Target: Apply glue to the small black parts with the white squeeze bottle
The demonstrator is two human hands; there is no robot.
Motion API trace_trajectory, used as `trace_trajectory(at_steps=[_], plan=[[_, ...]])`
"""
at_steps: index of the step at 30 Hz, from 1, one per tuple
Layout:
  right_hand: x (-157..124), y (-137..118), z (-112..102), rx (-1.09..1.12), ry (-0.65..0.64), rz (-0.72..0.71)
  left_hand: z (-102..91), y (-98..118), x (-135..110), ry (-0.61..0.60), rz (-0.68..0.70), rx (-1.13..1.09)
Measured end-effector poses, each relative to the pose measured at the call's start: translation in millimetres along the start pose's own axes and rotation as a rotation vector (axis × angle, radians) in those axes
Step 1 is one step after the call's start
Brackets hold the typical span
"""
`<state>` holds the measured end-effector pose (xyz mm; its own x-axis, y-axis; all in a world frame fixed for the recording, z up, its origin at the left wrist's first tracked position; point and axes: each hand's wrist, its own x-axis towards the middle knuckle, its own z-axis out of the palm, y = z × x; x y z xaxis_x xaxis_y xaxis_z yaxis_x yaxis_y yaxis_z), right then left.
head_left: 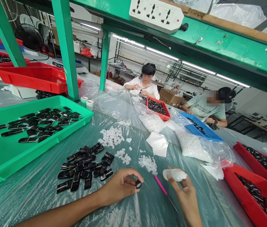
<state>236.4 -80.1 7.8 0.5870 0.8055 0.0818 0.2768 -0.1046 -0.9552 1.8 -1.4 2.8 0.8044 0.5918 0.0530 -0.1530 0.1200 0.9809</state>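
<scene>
Around a pink-handled tool (pixel 160 185) on the worktop (pixel 147 209): straight slim handle, thin shaft pointing to the near side. Surface under clear plastic film, glossy and wrinkled. Left of the tool, a loose heap of black pieces (pixel 86 164), flat, elongated, shiny, pale-edged. Farther left, a smooth, shallow green tray (pixel 1 157) with more long black strips (pixel 41 123). Just beyond the handle end, a pile of small white bits (pixel 149 164); past it to the left, larger white flakes (pixel 112 137), irregular and matte. Beyond the tool, a creased white sheet (pixel 157 144); beyond and to the right, a clear bag (pixel 193 148) bulging with white pieces.

Hands: left hand (pixel 121 186) just left of the tool, curled narrow, thumb and fingers gripping a small black piece (pixel 137 184), its round pale end showing. Right hand (pixel 185 192) just right of the tool, part-wrapped round a translucent white bottle (pixel 175 175), smooth, rounded, lying nearly level in the grasp.

Hard to make out: a thin line by the left fingertips, needle or film crease, cannot tell. Left fingers hide much of the held piece. Red tray (pixel 233 179), well right of the tool, cut off below.
</scene>
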Motion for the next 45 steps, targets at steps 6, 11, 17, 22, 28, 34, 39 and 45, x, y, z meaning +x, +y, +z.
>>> trace_trajectory(at_steps=[6, 11, 17, 22, 28, 34, 39, 45], plan=[[8.2, 5.8, -11.5, -0.189, -0.004, -0.031, -0.6, -2.0, -1.5, -0.023, 0.005, -0.002], [4.2, -0.2, -10.0, -0.071, -0.024, 0.010, -0.7, -2.5, -1.1, -0.017, 0.018, 0.013], [-7.6, -10.6, 1.4, 0.147, -0.091, 0.055, 0.6, -2.5, 0.4, -0.005, 0.001, 0.038], [-13.3, -12.5, 0.6, 0.129, -0.096, 0.047, 0.9, -2.1, 0.7, 0.035, -0.022, 0.107], [-32.9, -19.2, 11.7, 0.189, -0.270, -0.030, -0.9, -0.1, 1.6, 0.109, -0.037, 0.245], [-45.4, -24.7, 33.9, 0.303, -0.279, 0.064, -1.7, 2.1, 2.8, 0.131, -0.006, 0.255], [-40.2, -20.5, 34.3, 0.227, -0.233, 0.069, -3.0, 2.5, 3.9, 0.170, 0.010, 0.287], [-38.0, -23.2, 29.4, 0.161, -0.171, 0.027, -1.7, 9.2, 2.6, 0.205, 0.084, 0.427]])
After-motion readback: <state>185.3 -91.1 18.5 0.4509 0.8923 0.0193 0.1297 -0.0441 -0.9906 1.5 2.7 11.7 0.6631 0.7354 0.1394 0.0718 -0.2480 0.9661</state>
